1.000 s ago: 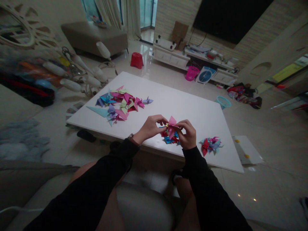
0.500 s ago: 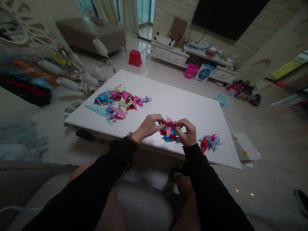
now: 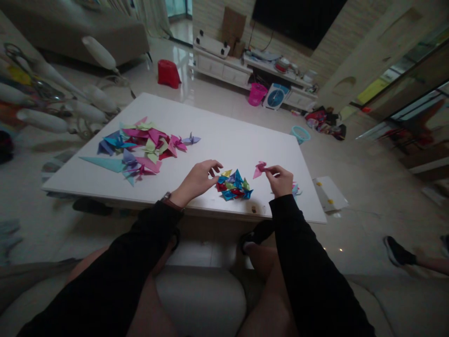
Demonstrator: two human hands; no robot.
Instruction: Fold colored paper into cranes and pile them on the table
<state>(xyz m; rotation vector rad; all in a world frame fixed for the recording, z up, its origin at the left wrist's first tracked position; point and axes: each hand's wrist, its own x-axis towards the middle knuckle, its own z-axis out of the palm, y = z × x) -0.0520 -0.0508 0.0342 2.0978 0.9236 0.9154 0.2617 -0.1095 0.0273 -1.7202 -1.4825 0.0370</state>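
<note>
"Findings, left to right?"

"Watching remotely, I record a large pile of multicoloured folded-paper cranes (image 3: 150, 135) on the white rectangular table (image 3: 224, 126). Next, the left hand (image 3: 199, 181) has its fingers parted, grasping nothing visible, beside a small heap of glossy multicoloured folded paper (image 3: 234, 187). Thumb contact: I cannot tell. I advise clearance there; a nudge could scatter the pieces."

"And the pink folded-paper crane (image 3: 259, 169)?"

"Right of the glossy heap, over the table, pinched at one end by the right hand (image 3: 281, 181). In my judgement, light fingertip pressure on a firm fold suits it; squeezing could crease the wings. Lastly, a pale blue-and-pink paper cluster (image 3: 296, 189) is partly hidden behind that hand."
</note>
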